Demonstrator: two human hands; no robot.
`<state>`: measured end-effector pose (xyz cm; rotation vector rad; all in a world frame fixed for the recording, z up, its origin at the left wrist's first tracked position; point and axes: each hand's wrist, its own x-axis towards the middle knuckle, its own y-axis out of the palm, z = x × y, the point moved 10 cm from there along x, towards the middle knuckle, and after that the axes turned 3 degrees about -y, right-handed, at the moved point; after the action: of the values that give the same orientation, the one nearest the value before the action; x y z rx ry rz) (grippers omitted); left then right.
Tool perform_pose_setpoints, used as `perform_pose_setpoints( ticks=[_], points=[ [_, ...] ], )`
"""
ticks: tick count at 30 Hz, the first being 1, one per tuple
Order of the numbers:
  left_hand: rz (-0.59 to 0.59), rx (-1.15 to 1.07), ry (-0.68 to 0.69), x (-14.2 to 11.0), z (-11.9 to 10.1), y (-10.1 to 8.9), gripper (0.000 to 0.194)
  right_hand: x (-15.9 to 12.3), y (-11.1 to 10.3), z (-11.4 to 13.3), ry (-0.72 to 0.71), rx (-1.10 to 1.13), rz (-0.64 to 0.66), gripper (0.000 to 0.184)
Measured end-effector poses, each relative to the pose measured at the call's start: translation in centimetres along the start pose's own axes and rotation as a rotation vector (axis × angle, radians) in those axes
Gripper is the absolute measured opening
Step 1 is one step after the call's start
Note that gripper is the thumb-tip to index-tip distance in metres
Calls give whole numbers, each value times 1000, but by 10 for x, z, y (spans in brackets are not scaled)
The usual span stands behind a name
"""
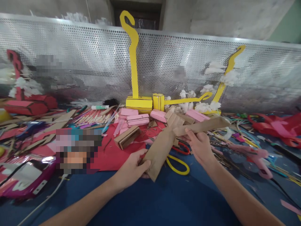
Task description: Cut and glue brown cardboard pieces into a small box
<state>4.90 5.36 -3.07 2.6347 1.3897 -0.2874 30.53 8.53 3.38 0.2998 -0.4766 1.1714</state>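
A piece of brown cardboard (161, 147) is stretched between my two hands above the table. My left hand (136, 164) pinches its lower left end, thumb on top. At the narrower strip on the right, my right hand (198, 146) grips with thumb and fingers. Just beneath the cardboard lie a yellow-handled tool (185, 171) and a red loop handle (184, 149), perhaps scissors. Behind it sit pink-covered blocks (138, 120) and a brown cardboard block (127, 137) on red sheet material (108, 157).
Yellow hooked pieces on blocks (133, 62) stand against a perforated metal panel (94, 62). A pink glue gun (254, 153) with a cord lies right. At left are a purple package (35, 179), a white cable (47, 199) and a red hooked piece (28, 105). Blue covering (150, 204) lies in front.
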Motion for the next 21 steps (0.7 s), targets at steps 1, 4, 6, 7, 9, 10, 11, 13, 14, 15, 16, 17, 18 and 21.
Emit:
perform_pose_setpoints(
  ticks=[1, 4, 6, 7, 9, 10, 11, 13, 14, 15, 16, 17, 18, 21],
  points=[
    [-3, -2, -1, 0, 0, 0, 38, 1, 1, -6, 32, 83, -8, 28],
    [-15, 3, -8, -1, 0, -1, 38, 4, -2, -20, 106, 285, -44, 26],
    [-16, 12, -6, -1, 1, -1, 39, 7, -7, -24, 136, 396, -79, 25],
    [-10, 18, 1, -1, 1, -1, 40, 8, -9, -26, 148, 445, -94, 24],
    [8, 20, 18, -2, 0, 1, 43, 9, -11, -26, 169, 530, -112, 20],
    [17, 20, 28, -2, -1, 2, 45, 10, -11, -25, 181, 566, -116, 18],
    [23, 22, 38, -2, -1, 2, 47, 10, -10, -24, 191, 598, -118, 17],
    [31, 31, 53, -2, -2, 2, 50, 10, -9, -18, 210, 654, -118, 14],
    [39, 35, 57, -2, -2, 2, 50, 10, -9, -13, 217, 677, -113, 13],
    [46, 36, 57, -1, -1, 2, 50, 11, -11, -7, 221, 699, -104, 12],
    [51, 27, 53, -1, 0, 2, 50, 12, -13, -1, 223, 720, -93, 12],
    [52, 10, 45, -1, 2, 1, 49, 14, -17, 7, 219, 743, -83, 12],
    [52, -14, 36, 0, 4, -1, 47, 16, -23, 15, 206, 762, -78, 12],
    [40, -77, 20, 3, 9, -4, 45, 22, -43, 36, 116, 731, -103, 13]
  ],
)
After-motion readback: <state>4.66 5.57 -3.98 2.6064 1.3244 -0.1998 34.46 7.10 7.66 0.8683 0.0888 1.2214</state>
